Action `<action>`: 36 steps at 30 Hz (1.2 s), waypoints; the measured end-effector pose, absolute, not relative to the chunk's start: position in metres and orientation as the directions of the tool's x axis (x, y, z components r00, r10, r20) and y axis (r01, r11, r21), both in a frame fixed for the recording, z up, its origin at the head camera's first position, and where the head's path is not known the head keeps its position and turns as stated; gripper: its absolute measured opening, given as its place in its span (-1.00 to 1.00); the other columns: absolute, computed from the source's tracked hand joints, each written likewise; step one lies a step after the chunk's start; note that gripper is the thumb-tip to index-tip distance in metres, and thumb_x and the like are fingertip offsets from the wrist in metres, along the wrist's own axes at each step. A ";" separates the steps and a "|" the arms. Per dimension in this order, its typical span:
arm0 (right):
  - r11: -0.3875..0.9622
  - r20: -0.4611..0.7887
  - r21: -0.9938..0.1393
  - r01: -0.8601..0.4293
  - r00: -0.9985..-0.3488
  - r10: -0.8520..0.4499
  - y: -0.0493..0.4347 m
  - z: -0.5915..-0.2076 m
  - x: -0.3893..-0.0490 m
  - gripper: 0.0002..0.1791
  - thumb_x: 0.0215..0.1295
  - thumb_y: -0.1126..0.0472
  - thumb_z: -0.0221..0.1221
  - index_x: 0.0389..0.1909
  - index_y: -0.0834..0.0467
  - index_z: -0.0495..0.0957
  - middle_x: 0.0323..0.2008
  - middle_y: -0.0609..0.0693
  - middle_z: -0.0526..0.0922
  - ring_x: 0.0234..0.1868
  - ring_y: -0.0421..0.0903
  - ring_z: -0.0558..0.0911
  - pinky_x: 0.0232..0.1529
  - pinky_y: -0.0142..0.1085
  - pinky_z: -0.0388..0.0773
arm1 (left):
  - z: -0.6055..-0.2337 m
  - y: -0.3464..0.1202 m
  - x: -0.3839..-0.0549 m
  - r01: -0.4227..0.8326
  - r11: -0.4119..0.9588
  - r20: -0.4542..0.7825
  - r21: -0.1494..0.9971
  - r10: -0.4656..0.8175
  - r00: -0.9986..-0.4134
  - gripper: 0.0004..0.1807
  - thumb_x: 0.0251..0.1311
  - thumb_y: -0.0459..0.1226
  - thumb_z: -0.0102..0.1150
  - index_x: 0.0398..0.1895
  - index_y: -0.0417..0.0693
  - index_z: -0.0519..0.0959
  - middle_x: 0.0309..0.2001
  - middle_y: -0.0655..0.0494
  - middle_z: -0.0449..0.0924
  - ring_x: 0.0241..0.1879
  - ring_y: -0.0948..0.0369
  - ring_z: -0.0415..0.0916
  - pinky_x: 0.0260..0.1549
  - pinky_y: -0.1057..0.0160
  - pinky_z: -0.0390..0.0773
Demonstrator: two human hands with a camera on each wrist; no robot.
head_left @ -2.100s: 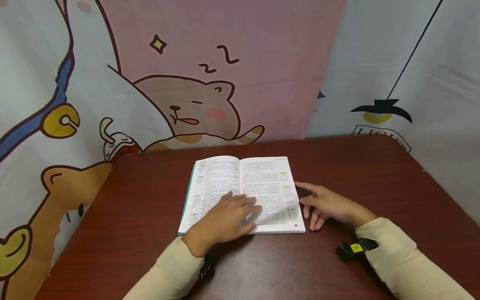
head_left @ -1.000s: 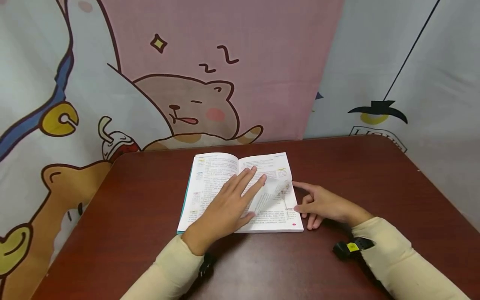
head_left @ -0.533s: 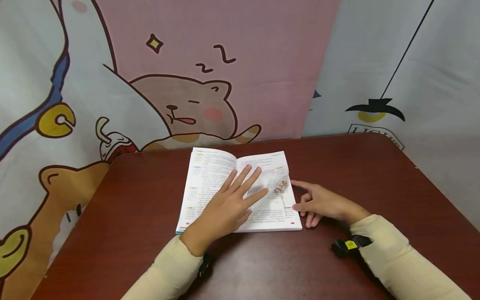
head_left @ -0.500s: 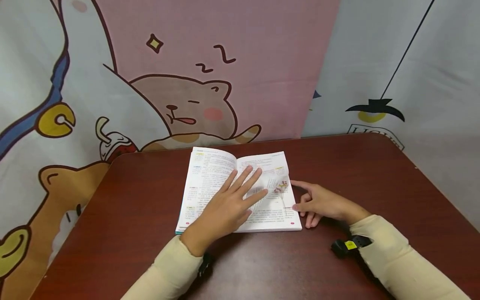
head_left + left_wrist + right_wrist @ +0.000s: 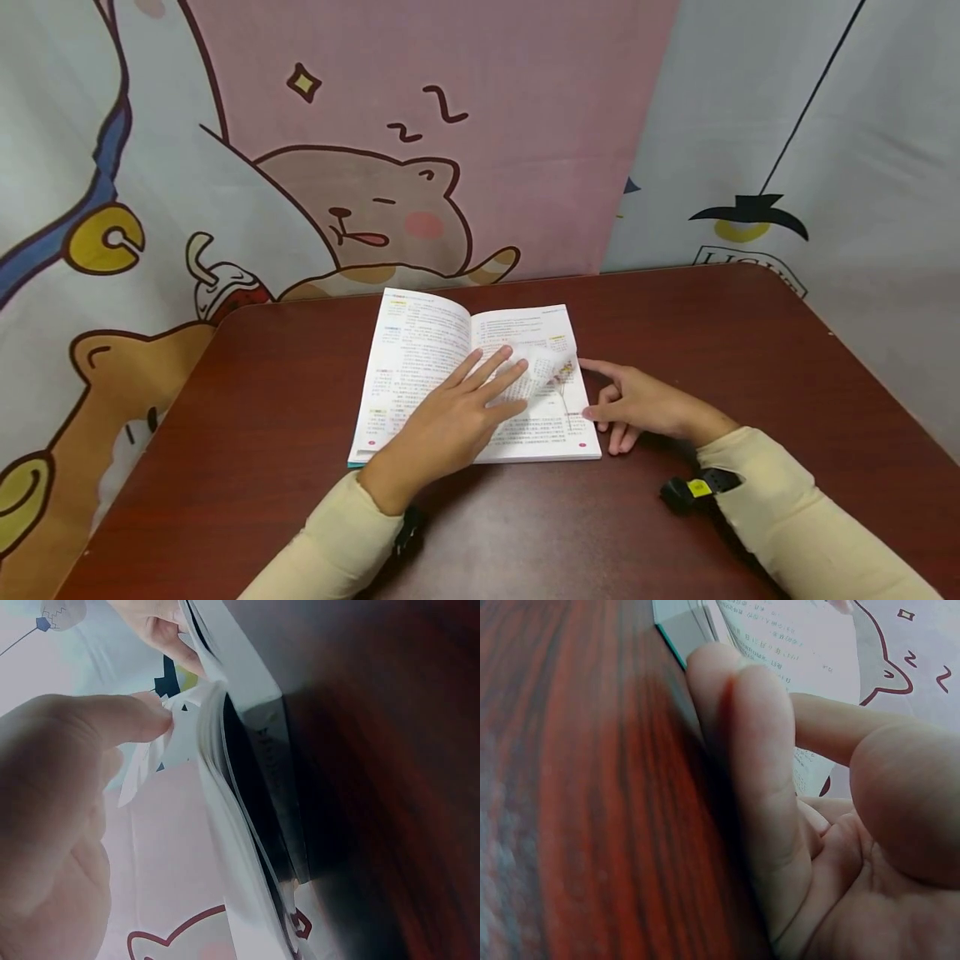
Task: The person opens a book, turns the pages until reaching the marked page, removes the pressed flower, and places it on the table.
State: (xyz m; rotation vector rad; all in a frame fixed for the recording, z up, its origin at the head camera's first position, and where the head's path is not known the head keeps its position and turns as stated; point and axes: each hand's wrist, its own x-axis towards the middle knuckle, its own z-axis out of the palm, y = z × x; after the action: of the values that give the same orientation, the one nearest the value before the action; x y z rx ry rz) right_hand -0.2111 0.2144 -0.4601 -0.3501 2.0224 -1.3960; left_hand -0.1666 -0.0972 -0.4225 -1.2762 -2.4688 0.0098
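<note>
An open book (image 5: 420, 350) with printed pages and a teal cover edge lies on the table. My left hand (image 5: 446, 417) reaches over its middle, fingers extended and spread on a curled-up leaf (image 5: 534, 371) of the right-hand side. In the left wrist view, the thumb (image 5: 127, 720) overlaps that raised leaf. A flower picture shows on the page beside the curl. My right hand (image 5: 648, 406) rests at the book's right edge, index finger straight and thumb tip touching the edge, the other fingers bent underneath. The right wrist view shows its bent fingers (image 5: 765, 765) close to the tabletop.
The dark red-brown table (image 5: 525, 533) spreads around the book. Behind it hangs a cloth (image 5: 555, 125) with cartoon animals. A black wrist strap with a device (image 5: 686, 493) sits at the right sleeve, low over the table.
The left hand has spread its fingers and pushed the leaf into a curl, baring the flower picture; its fingers have since dipped slightly. The right hand stays at the book's edge.
</note>
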 end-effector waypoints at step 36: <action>0.404 -0.371 -0.901 0.156 -0.760 -0.534 0.213 -0.460 -0.211 0.03 0.33 0.17 0.29 0.60 0.08 -0.19 -0.46 0.14 0.58 -0.61 0.04 0.72 -0.54 -0.03 0.68 | -0.426 -0.102 -0.165 0.688 0.716 0.236 -0.117 0.693 -0.681 -0.52 0.25 -0.17 0.25 0.27 0.16 0.56 0.51 -0.05 0.25 0.56 -0.04 0.06 0.47 -0.07 0.18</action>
State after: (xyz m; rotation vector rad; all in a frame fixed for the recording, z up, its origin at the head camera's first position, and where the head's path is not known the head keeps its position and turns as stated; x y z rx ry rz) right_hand -0.2110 0.2131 -0.4600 -0.3207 2.0265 -1.3956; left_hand -0.1651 -0.1018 -0.4265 -1.0927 -2.6604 0.0268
